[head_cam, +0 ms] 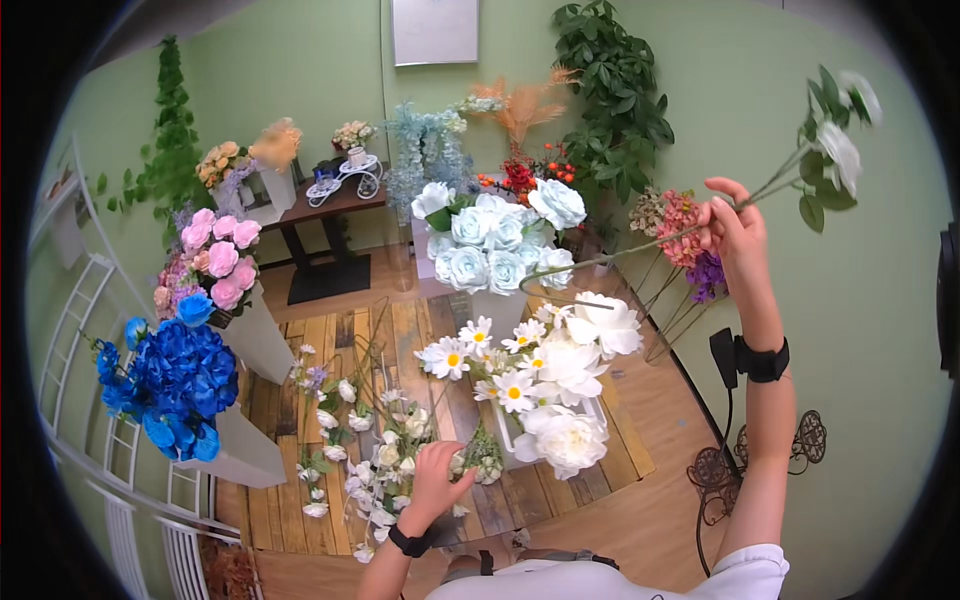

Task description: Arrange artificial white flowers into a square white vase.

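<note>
My right hand (742,236) is raised at the right, pinching the green stem of an artificial white flower spray (838,159). Its blooms and leaves point up and right, while the bent lower stem reaches left above the bouquet of white peonies and daisies (566,371). Low over the wooden table (281,517), my left hand (435,480) has thumb and fingers apart. It is beside loose stems of small white artificial flowers (360,476) and a green-white flower cluster (480,456); whether it touches them, I cannot tell. The peonies and daisies stand in a white vase (504,435).
Pale blue roses (480,244) stand behind the daisies. Blue flowers (184,367) and pink roses (223,256) fill tall white vases at the left. Pink and purple stems (682,232) lean right of the table. A dark side table (330,206) stands behind.
</note>
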`<state>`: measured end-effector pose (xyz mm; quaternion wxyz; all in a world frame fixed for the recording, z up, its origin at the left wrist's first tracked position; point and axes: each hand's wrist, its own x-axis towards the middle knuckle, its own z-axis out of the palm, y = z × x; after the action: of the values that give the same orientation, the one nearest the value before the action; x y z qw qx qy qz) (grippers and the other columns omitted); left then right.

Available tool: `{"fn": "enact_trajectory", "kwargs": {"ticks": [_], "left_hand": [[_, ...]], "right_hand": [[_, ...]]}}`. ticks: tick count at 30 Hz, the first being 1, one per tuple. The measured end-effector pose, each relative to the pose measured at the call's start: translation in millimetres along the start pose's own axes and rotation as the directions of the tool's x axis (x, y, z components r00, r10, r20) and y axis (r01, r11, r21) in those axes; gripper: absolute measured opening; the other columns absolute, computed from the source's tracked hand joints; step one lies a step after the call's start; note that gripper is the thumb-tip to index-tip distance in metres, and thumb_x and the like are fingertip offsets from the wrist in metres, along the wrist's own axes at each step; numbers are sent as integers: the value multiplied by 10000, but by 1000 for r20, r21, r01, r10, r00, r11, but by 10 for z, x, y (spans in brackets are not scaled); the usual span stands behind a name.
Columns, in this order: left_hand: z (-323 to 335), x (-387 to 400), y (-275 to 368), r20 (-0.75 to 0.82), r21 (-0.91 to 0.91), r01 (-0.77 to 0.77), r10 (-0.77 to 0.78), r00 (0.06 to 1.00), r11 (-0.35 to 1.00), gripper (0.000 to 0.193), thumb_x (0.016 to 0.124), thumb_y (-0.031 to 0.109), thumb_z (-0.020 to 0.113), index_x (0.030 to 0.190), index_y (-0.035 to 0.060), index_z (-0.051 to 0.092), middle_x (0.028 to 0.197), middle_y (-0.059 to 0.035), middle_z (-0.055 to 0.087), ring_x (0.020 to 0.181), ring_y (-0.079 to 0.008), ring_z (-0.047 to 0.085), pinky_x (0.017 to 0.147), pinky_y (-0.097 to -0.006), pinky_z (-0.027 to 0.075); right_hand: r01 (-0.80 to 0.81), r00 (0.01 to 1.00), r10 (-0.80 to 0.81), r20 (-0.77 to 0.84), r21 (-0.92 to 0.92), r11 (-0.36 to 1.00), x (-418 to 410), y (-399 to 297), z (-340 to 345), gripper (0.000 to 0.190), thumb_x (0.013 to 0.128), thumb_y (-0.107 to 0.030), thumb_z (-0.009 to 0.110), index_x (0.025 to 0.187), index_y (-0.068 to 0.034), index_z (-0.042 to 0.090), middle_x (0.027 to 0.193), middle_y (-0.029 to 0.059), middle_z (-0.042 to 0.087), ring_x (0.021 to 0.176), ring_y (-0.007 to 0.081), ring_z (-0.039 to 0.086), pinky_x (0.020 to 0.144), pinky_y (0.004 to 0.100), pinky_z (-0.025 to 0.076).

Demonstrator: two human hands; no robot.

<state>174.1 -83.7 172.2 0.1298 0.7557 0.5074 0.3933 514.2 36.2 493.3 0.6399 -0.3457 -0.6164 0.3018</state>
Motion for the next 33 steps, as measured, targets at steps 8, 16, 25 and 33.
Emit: {"fn": "enact_trajectory", "kwargs": {"ticks": [8,16,25,33], "left_hand": [[457,605,1073,24,146,-149,147,989,978,757,542,293,767,1194,124,422,1163,-164,409,1050,-293,410,827,-405,324],[704,819,972,178,-94,5,12,984,996,484,641,178,695,1055,81,464,1126,-166,444,880,-324,523,711,-352,435],[645,827,679,-76,-500,223,-299,951,837,197,839,108,506,990,1,440,801,-128,543,710,-209,536,623,-295,427],[642,742,604,-61,-700,155,-276,959,697,174,880,76,432,1038,11,396,913,-61,492,800,-122,471,701,-249,395]], "right_hand": [[-22,995,19,-94,-22,1000,-628,-153,-1075,295,938,-285,322,788,-53,427,624,69,509,404,79,439,351,178,352],[-268,963,267,-29,-69,961,-864,274,-1028,351,936,-323,308,717,-58,380,587,90,523,362,112,484,333,190,369],[-403,914,405,15,-55,913,-825,688,-679,383,920,-365,347,725,-40,407,589,65,520,389,114,520,338,189,380],[-475,865,483,134,-91,875,-1232,1347,-69,381,919,-338,375,734,-19,473,628,38,524,453,102,532,418,201,410]]}}
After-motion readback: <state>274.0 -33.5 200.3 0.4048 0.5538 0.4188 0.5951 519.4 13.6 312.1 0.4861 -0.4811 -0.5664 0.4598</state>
